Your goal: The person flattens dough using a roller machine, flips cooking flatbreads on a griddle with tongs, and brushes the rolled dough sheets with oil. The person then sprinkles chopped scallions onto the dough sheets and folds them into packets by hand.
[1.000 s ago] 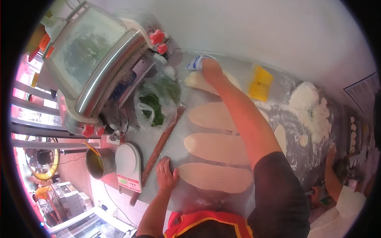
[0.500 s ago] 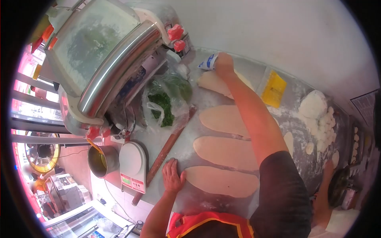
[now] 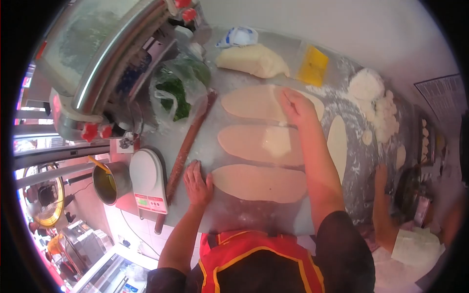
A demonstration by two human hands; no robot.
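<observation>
Three long, flat oval dough sheets lie side by side on the counter: the far dough sheet [image 3: 244, 103], the middle dough sheet [image 3: 239, 141] and the near dough sheet [image 3: 259, 183]. My right hand [image 3: 298, 106] is above the far sheet's right part, fingers curled together; what they hold is hidden. A pale, powdery patch [image 3: 276, 142] shows on the middle sheet. Flat on the counter, my left hand [image 3: 198, 184] has its fingers spread beside the near sheet's left end. A blue-and-white bag [image 3: 238, 37] sits behind a thick dough lump [image 3: 253, 60].
Left are a rolling pin [image 3: 190, 141], a scale [image 3: 147, 173], a pot [image 3: 108, 188], a bag of greens [image 3: 176, 95] and a roller machine [image 3: 97, 63]. Right are a yellow scraper [image 3: 313, 66], floured dough pieces [image 3: 383, 117] and another person's arm [image 3: 383, 210].
My right hand has left the blue-and-white bag and come back over the dough sheets. The pale patch is now visible on the middle sheet. My left hand stays on the counter; the view has shifted.
</observation>
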